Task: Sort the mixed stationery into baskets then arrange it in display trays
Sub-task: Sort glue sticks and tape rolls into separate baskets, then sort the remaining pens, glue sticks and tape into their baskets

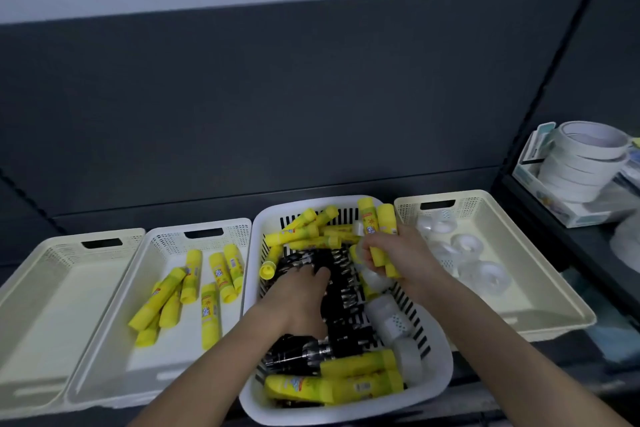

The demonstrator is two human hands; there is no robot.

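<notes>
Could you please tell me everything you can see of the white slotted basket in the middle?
The white slotted basket looks like plastic, with rounded corners, a smooth rim and vertical slots in its walls. It stands upright between the left cream basket and the right cream basket, close beside both. Inside, yellow glue sticks, black binder clips and clear tape rolls lie mixed. The left hand reaches down into the clips; the right hand grips some glue sticks above its far right corner.

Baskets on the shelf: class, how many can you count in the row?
4. From the left: first cream basket; second cream basket, holding glue sticks; white slotted basket, under the left hand and right hand; third cream basket, holding tape rolls. None seems hidden.
</notes>
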